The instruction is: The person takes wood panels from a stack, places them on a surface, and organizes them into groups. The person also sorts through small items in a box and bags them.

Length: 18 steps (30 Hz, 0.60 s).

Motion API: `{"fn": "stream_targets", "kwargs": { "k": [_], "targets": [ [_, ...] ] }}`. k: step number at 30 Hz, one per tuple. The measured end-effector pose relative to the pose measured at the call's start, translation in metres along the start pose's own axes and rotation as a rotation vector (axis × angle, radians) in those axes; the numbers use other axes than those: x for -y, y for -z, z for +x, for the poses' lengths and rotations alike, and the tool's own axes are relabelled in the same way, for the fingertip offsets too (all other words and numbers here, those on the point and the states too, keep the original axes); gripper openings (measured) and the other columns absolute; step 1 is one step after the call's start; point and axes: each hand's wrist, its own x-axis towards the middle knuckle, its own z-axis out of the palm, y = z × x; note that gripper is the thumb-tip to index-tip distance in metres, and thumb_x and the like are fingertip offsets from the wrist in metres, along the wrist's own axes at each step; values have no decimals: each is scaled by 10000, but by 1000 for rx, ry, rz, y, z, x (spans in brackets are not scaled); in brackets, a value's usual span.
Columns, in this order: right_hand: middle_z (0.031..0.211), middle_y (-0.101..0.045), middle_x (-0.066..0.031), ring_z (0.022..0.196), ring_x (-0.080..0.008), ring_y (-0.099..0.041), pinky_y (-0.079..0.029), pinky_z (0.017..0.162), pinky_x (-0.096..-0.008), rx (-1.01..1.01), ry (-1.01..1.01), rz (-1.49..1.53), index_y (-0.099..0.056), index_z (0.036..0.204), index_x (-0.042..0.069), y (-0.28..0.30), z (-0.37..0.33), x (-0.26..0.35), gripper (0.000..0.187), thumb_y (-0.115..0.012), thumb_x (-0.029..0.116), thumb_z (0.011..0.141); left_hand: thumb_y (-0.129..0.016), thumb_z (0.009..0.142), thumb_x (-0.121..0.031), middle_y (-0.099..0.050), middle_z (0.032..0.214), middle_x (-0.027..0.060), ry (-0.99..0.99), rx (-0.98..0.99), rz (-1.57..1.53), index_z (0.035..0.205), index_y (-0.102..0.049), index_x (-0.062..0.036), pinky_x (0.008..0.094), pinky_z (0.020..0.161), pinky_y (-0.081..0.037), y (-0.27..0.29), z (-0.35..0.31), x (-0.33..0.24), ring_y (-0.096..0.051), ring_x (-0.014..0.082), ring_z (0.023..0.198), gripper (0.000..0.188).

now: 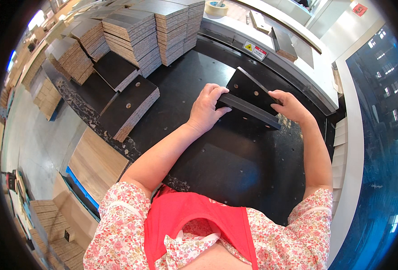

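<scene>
Two short black boards stand tilted on edge over the black machine table (217,157). My left hand (206,109) is closed on the left end of the near black board (249,110), thumb on its near side and fingers over its top edge. My right hand (292,107) pinches the right end of the far black board (248,85) between thumb and fingers. Round drilled holes show in the far board's face. The two boards lie close together, with a narrow gap at the left; whether they touch at the right is hard to tell.
Tall stacks of dark boards with raw chipboard edges (131,40) stand at the far left. Nearer lie two loose black boards, one with drilled holes (131,105). A white machine ledge (271,58) borders the table's back, holding a tape roll (216,9) and a dark block (283,44).
</scene>
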Motion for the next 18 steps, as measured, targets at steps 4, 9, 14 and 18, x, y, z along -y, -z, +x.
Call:
{"fn": "stream_targets", "kwargs": {
  "k": [4,9,14,18],
  "targets": [
    [1292,-585,-119,1158,-261,-589,-440,1003,-310,56,78,-93,-626,1215,-11,-2,4,29,331,-596,8,886,-807,712,-40,-519,1127,76,-16,-10,17,1156,-559,-111,337,837,-552,1,-1,1,-613,251,985,513],
    [1236,-572,-132,1094,-269,-587,-449,960,-306,83,102,-96,-671,1073,-43,-5,0,38,227,-608,122,931,-810,709,-58,-523,1133,74,10,10,0,1153,-558,-120,355,847,-534,0,0,-3,-597,264,1010,515],
    [1318,-521,-225,1147,-356,-563,-438,993,-383,128,57,-235,-723,1038,0,-7,-2,58,636,-581,601,884,-816,695,-82,-529,1135,70,42,5,-6,1141,-565,-135,383,890,-506,3,0,-6,-568,284,1067,515],
    [1300,-520,-249,1141,-382,-556,-439,989,-409,148,80,-323,-716,1002,-43,-14,-9,69,742,-597,670,832,-815,693,-80,-537,1142,81,-10,-11,8,1147,-558,-121,390,912,-495,0,1,-1,-562,292,1076,522]
  ]
}}
